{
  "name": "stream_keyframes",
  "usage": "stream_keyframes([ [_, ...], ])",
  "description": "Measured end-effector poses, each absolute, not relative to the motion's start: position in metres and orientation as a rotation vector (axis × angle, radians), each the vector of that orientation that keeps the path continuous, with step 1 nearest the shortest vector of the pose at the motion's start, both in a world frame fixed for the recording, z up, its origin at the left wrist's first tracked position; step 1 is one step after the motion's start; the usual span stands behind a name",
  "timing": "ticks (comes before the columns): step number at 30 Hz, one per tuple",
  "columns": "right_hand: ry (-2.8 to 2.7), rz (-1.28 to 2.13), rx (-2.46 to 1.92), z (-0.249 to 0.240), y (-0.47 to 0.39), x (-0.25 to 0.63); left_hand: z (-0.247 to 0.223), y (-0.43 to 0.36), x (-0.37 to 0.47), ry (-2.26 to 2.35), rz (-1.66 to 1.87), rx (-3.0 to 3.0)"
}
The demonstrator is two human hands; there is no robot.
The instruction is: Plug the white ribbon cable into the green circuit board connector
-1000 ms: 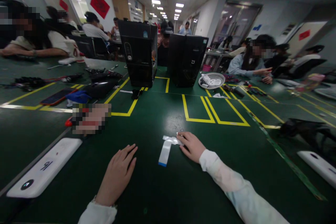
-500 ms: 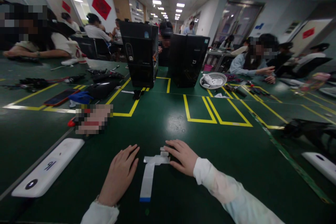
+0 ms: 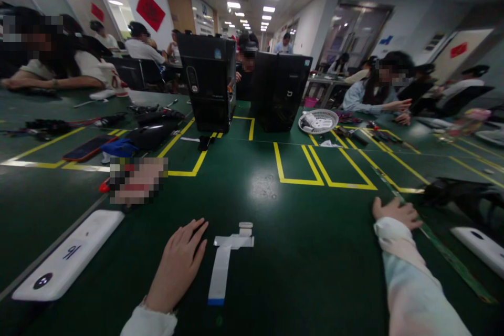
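A white flat ribbon cable (image 3: 219, 275) with a blue end lies folded on the green tabletop. Its upper end has a small connector piece (image 3: 245, 226). Just left of the cable, my left hand (image 3: 179, 265) rests with its fingers stretched out, holding nothing. Over on the right, my right hand (image 3: 396, 212) reaches forward with its thumb apart from the fingers. Its fingertips lie at a long, narrow green circuit board strip (image 3: 452, 260); whether they touch it I cannot tell. Part of the strip is hidden behind that hand.
Two black computer towers (image 3: 208, 84) stand ahead. A white basket (image 3: 318, 121) holds small parts. White devices lie at left (image 3: 71, 257) and right (image 3: 482, 247). Black parts (image 3: 460, 197) sit at the right, and yellow tape marks the table. Other people sit around it.
My right hand has left the connector end of the ribbon cable and swung right to the green strip. My left hand and the cable have stayed in place.
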State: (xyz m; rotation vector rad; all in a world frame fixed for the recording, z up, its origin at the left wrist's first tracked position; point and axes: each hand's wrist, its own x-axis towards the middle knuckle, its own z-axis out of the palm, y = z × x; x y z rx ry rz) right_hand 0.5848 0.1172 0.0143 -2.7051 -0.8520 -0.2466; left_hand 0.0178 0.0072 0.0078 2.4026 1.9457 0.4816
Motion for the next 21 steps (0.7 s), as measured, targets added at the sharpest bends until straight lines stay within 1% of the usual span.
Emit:
stream_keyframes([
  [5, -0.825, -0.118, -2.785, 0.020, 0.101, 0.597, 0.006, 0.007, 0.017, 1.947, 0.450, 2.414],
  [12, -0.971, -0.100, -2.772, 0.018, 0.087, 0.597, 0.006, 0.007, 0.017, 1.942, 0.428, 2.423],
  [15, -1.238, -0.166, -2.672, 0.005, 0.070, 0.604, 0.008, 0.007, 0.018, 1.948, 0.426, 2.406],
  [18, -1.577, -0.255, -2.467, -0.011, 0.045, 0.608, 0.009, 0.007, 0.019, 1.954, 0.420, 2.388],
  [21, -1.767, -0.285, -2.287, -0.019, 0.016, 0.606, 0.009, 0.006, 0.019, 1.940, 0.433, 2.391],
])
